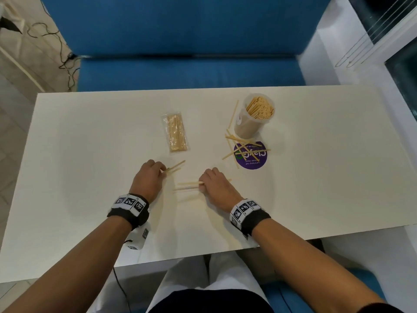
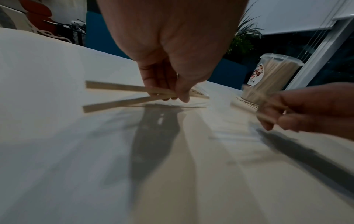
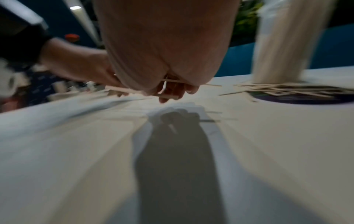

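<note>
My left hand [image 1: 150, 175] pinches two thin wooden sticks [image 1: 176, 167] just above the white table [image 1: 90, 136]; in the left wrist view the same sticks [image 2: 118, 94] fan out leftward from the fingertips [image 2: 182, 97]. My right hand [image 1: 213, 184] grips a couple of wooden sticks [image 1: 190, 183] that point left, low over the table; the right wrist view is blurred, with the sticks [image 3: 166, 81] showing under the curled fingers. A clear tub [image 1: 255, 116] packed with upright sticks stands at the back right.
Several loose sticks [image 1: 239, 147] lie crossed over a round purple sticker [image 1: 251, 155] in front of the tub. A sealed clear packet of sticks [image 1: 175, 132] lies mid-table. A blue sofa [image 1: 180, 41] runs behind the table; a window ledge is at right.
</note>
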A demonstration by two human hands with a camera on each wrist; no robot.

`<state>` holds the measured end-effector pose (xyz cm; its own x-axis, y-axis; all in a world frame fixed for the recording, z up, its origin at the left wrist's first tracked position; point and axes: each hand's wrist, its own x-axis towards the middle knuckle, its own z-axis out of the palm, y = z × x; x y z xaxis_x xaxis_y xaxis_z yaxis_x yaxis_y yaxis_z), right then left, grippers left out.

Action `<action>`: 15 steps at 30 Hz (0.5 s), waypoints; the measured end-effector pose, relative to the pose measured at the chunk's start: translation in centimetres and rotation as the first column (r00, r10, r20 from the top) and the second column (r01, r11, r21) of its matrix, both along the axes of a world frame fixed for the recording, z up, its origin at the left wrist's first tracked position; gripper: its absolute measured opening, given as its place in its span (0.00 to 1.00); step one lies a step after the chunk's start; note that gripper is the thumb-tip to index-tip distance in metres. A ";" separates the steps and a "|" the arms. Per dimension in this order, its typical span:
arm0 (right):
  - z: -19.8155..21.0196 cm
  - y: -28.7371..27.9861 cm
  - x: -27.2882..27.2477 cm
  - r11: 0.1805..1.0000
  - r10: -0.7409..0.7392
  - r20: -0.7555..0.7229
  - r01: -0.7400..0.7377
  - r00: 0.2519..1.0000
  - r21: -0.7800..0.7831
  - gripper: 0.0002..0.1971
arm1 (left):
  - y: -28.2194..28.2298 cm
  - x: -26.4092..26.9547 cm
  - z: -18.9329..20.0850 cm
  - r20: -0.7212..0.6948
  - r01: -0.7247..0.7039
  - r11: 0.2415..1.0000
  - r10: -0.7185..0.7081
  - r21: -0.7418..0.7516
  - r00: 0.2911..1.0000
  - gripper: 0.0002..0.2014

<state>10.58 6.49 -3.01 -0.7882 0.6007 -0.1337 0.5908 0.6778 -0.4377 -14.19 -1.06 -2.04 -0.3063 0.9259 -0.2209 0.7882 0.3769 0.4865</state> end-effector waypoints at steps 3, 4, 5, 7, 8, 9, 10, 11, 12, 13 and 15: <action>2.2 1.6 2.7 0.962 -0.269 -0.005 0.268 0.963 -0.058 0.08 | 1.1 0.6 -0.2 0.012 -0.001 1.000 0.001 -0.019 1.000 0.02; 2.5 2.4 3.5 0.933 -0.351 0.015 0.351 0.936 -0.076 0.07 | 1.3 0.9 -0.2 0.026 -0.010 1.000 0.011 -0.021 1.000 0.02; 2.3 3.4 4.2 0.898 -0.429 0.031 0.430 0.903 -0.097 0.07 | 1.6 1.2 -0.3 0.038 -0.016 1.000 0.017 -0.024 0.999 0.02; 1.2 5.3 5.3 0.815 -0.563 0.039 0.562 0.826 -0.143 0.05 | 2.2 1.8 -0.3 0.065 -0.031 0.999 0.034 -0.038 0.997 0.04; 0.6 6.0 5.5 0.781 -0.605 0.037 0.602 0.795 -0.170 0.04 | 2.5 2.0 -0.3 0.085 -0.052 0.997 0.057 -0.054 0.995 0.06; 0.2 6.5 5.7 0.756 -0.631 0.023 0.621 0.776 -0.207 0.04 | 2.9 2.3 -0.2 0.104 -0.080 0.994 0.088 -0.079 0.991 0.07; -0.2 6.8 5.7 0.742 -0.642 0.009 0.625 0.766 -0.244 0.06 | 3.2 2.5 -0.2 0.116 -0.109 0.988 0.121 -0.107 0.986 0.07; -0.2 6.9 5.6 0.734 -0.647 -0.004 0.621 0.762 -0.275 0.09 | 3.4 2.7 -0.1 0.116 -0.138 0.981 0.154 -0.135 0.981 0.08; -0.1 6.9 5.5 0.730 -0.650 -0.016 0.619 0.760 -0.290 0.12 | 3.6 3.0 -0.1 0.107 -0.169 0.973 0.188 -0.160 0.976 0.08; -0.1 6.8 5.5 0.730 -0.651 -0.026 0.616 0.759 -0.295 0.15 | 3.7 3.3 0.0 0.096 -0.205 0.963 0.224 -0.177 0.970 0.10; -0.3 6.4 5.3 0.737 -0.649 -0.054 0.609 0.759 -0.291 0.16 | 3.6 3.8 0.2 0.087 -0.280 0.937 0.303 -0.208 0.949 0.13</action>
<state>15.92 12.94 -3.28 -0.2628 0.9292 -0.2599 0.7612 0.0342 -0.6476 -10.44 2.58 -1.83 -0.5182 0.7368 -0.4344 0.5725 0.6761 0.4638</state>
